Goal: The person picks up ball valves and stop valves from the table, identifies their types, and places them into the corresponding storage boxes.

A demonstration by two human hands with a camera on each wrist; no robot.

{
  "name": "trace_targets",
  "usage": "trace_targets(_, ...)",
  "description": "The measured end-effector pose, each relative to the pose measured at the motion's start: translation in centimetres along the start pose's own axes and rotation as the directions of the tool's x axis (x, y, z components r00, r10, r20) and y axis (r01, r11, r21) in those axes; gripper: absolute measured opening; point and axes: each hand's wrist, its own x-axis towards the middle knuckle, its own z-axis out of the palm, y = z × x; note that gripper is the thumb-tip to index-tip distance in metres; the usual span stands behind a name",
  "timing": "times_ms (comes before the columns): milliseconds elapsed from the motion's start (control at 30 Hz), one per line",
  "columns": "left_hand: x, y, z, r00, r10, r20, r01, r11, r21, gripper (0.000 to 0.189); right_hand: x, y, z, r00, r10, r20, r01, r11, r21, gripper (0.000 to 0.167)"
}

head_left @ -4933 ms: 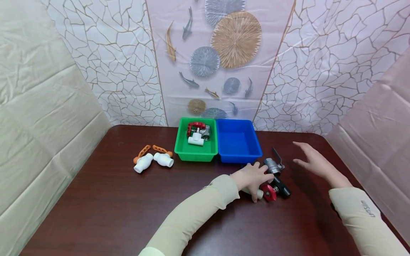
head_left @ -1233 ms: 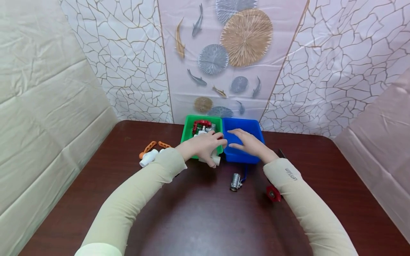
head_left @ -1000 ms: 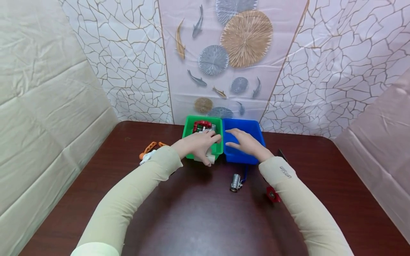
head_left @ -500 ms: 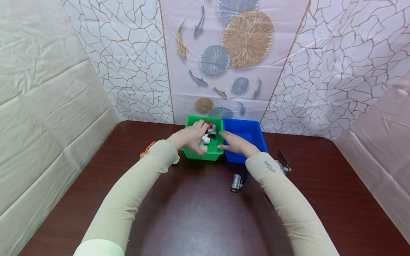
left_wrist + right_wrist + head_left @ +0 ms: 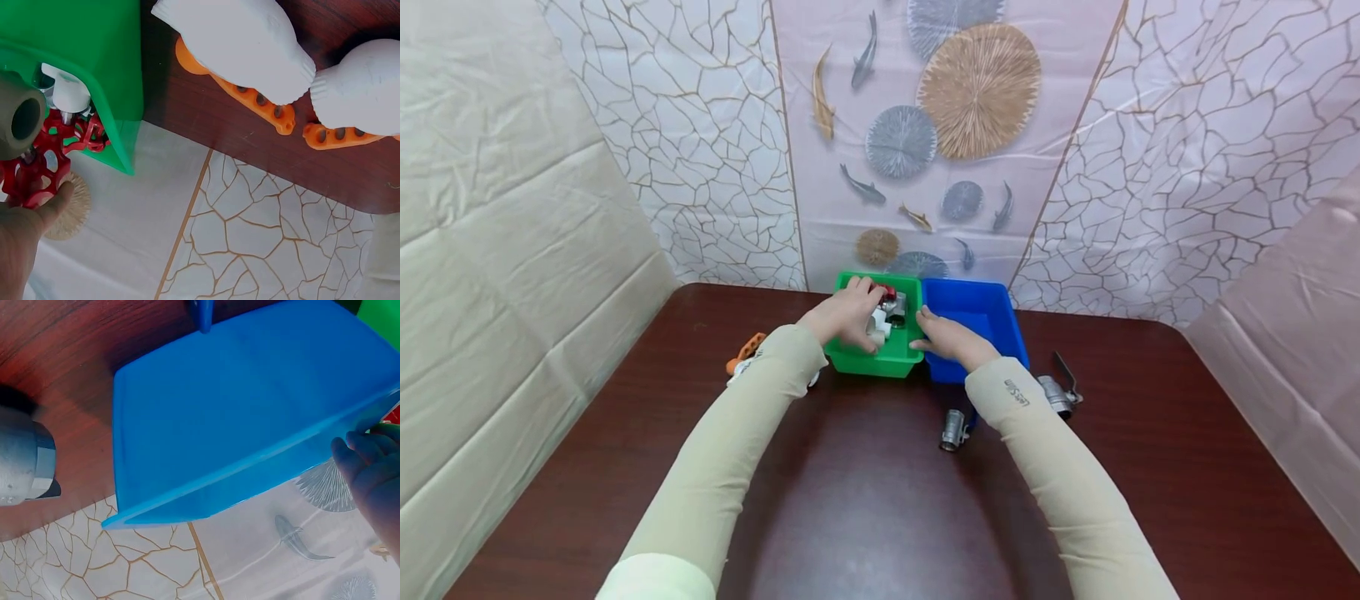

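Beige, plastic-looking valve [image 5: 9, 128] with a red handwheel [image 5: 28, 178], in the left hand [image 5: 841, 317] at the 9 o'clock half of the green tray [image 5: 880, 364]; left fingers curl on the wheel, thumb spread toward 5 o'clock; can't tell if the valve touches the tray floor, hand hides most of it. Should be stiff, fairly light, not fragile; smooth body may slip, so the spoked wheel looks the best hold, pipe ends 2nd. Right hand [image 5: 951, 337] at the blue tray [image 5: 947, 372], by its 9 o'clock rim where the 2 trays meet; fingers close together, thumb apart, nothing gripped.

Around: white fitting [image 5: 882, 323] and steel fitting [image 5: 898, 307] in the green tray toward 1 o'clock of the valve, likely crowding its spot; right hand obstructs the 3 o'clock side; 2 white-and-orange valves [image 5: 250, 50] on the table [image 5: 850, 500] at 9 o'clock, partly behind the left sleeve [image 5: 737, 442]; small steel valve [image 5: 953, 429] with blue lever at 5 o'clock; bigger steel valve [image 5: 1055, 394] with black lever at 4 o'clock, past the blue tray.
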Motion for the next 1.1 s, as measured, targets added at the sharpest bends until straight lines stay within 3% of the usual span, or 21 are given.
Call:
trace_targets(367, 0.8, -0.4, 0.1, 0.995, -0.064, 0.080, 0.058, 0.996, 0.070, 0.093, -0.4, -0.2, 0.0, 0.998, 0.004, 0.063, 0.006, 0.988, -0.153, 0.065)
trace_targets(767, 1.3, -1.3, 1.6, 0.992, -0.041, 0.121, 0.024, 0.991, 0.134, 0.087, -0.6, 0.0, 0.1, 0.996, -0.004, 0.089, 0.011, 0.997, -0.077, 0.065)
trace_targets(1100, 1.4, -1.8, 2.5, 0.991, -0.033, 0.129, 0.024, 0.997, 0.073, 0.086, -0.2, 0.3, 0.3, 0.997, 0.002, 0.081, 0.002, 0.999, -0.051, 0.066)
